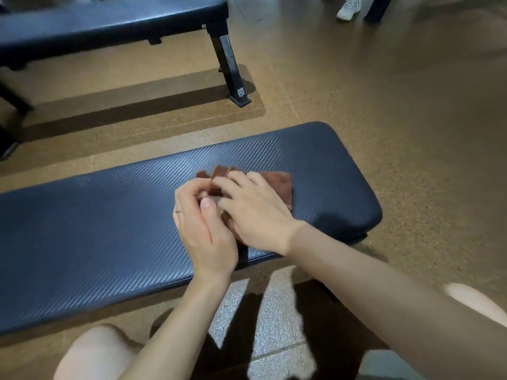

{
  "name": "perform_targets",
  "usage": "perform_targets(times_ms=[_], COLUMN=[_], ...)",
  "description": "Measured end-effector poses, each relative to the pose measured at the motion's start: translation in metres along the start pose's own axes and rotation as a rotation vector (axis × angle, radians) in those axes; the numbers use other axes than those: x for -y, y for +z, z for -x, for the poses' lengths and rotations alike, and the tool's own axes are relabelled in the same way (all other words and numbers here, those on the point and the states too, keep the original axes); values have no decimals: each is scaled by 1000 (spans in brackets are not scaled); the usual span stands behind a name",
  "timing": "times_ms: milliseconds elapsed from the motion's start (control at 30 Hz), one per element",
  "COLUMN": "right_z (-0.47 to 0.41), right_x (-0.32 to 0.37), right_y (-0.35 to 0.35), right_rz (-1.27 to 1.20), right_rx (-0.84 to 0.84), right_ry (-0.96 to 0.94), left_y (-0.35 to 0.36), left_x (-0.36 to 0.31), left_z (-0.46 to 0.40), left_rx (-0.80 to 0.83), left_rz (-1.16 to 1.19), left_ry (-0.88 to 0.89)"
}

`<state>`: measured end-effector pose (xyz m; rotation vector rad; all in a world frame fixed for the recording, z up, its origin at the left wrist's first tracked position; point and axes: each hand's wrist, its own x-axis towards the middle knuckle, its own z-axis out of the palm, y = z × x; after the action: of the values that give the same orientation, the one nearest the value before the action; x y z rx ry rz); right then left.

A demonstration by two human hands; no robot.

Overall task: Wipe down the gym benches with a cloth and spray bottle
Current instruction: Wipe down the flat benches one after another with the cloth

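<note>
Across the brown floor (384,91) stand two dark benches, the largest things in view. The far bench (109,20) sits well apart at upper left on black legs. The near bench (96,229) runs across the middle, its ribbed blue-black pad showing a faint duller patch left of the hands, which may be damp, though that cannot be told for sure.

At top right a white shoe (349,8) of another person stands on the floor, well away from the work.

On the near bench, toward its right end, lies the cloth (279,182), brown and bunched into folds, its right part flat on the pad and its left part gathered under the hands. The right hand (252,212) rests on top of it, fingers curled and closing on a fold. The left hand (203,223), a ring on one finger, meets it from the left, its fingers bent inward and pinching the cloth's near edge, thumb up.

No spray bottle shows anywhere in view.

The step in hand seems to be refolding or regathering the cloth between wipes rather than wiping itself. The next move likely calls for one hand to take a firm, flat hold of the folded pad and sweep it along the bench, leftward over the long unwiped stretch. The far bench probably remains to be done.
</note>
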<state>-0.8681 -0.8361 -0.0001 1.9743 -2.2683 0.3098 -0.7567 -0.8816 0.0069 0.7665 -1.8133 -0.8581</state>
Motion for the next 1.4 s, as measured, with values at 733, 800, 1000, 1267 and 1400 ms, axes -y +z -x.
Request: perform_targets(times_ms=[733,800,1000,1267,1400], right_z=[25,25,47,45,2], right_x=[60,78,8,-69,-41], right_y=[-3,3,-9,-144,-252], right_rz=[0,-84,-44,-16,-148], right_rx=[-20,-4,-63,245,223], right_ry=[240,131,95,727,663], left_y=[-44,-44,-42,-43,-46], left_x=[34,36,17,-115,-197], left_z=[-11,-14,-20,-96,-151], left_rx=[31,-2,173,849,1037], left_rz=[-303,-275,-385,-407,-284], left_ry=[-52,-43,-27,-150,-557])
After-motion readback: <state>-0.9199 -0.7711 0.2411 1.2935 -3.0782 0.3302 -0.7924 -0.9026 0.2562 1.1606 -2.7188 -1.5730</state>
